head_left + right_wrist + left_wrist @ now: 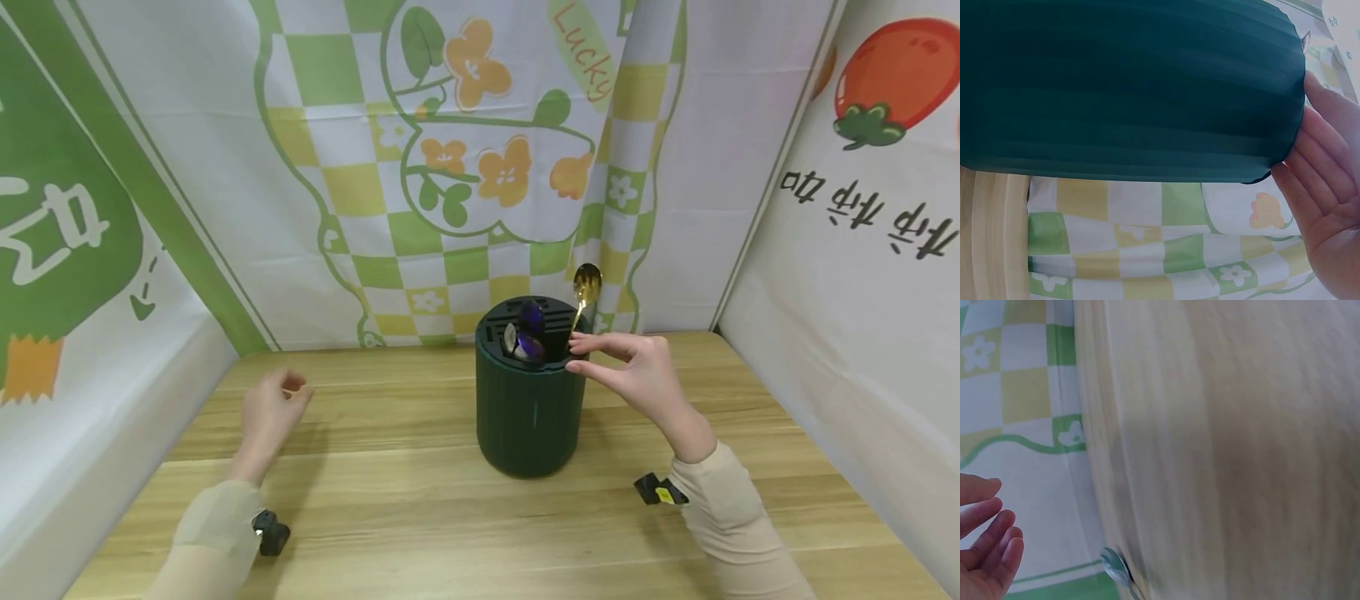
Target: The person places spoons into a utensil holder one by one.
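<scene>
A dark green ribbed utensil holder [529,421] stands upright on the table, its black slotted top facing up. My right hand [641,371] is at its right rim, where the fingertips pinch the thin handle of a gold spoon [587,285]. That spoon leans to the right, bowl up, its handle reaching down into the top. In the right wrist view the fingers [1316,147] lie along the holder's rim, and the spoon is hidden. Purple-looking spoons [531,317] stand in the slots beside it. My left hand [273,412] hangs over the table's left side, loosely curled around nothing.
A silver-looking spoon [1116,567] shows near the table edge in the left wrist view. The wooden table [405,517] meets a patterned cloth [450,275] at the back, with printed cloth walls on both sides. Small black cameras [272,533] sit at both wrists.
</scene>
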Available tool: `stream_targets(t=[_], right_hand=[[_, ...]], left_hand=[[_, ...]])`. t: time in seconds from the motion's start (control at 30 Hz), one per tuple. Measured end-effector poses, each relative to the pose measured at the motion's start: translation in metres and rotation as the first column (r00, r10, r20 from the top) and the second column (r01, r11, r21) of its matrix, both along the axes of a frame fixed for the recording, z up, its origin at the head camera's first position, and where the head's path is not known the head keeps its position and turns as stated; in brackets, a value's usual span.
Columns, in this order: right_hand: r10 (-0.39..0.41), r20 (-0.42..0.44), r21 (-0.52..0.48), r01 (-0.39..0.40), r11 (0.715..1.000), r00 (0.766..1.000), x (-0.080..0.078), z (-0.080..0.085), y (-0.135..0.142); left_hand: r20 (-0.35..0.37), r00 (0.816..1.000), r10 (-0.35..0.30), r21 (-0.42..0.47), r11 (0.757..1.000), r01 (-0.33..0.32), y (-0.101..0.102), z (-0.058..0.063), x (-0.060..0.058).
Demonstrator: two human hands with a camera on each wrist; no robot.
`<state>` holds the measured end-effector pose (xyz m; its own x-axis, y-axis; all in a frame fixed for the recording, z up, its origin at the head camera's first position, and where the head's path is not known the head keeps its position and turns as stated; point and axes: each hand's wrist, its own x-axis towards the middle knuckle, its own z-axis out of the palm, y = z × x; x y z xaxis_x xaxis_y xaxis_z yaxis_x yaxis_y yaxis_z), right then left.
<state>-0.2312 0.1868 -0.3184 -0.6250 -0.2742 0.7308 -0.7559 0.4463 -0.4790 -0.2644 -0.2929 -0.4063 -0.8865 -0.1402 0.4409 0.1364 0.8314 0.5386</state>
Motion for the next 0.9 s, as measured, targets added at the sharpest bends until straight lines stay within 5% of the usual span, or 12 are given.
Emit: stream_targets(t=[0.6,0.9], right_hand=[[-0.008,0.015,0.008,0.008,1.0,1.0,-0.006,-0.005,0.003],[0.006,0.011,0.0,-0.006,1.0,1.0,-0.007,-0.007,0.004]], left_hand=[[0.135,0.989,0.063,-0.061,0.997,-0.056,-0.037,-0.02,0.007],[0.256,0.961,0.106,-0.105,0.991,-0.081,-0.049,-0.024,0.008]])
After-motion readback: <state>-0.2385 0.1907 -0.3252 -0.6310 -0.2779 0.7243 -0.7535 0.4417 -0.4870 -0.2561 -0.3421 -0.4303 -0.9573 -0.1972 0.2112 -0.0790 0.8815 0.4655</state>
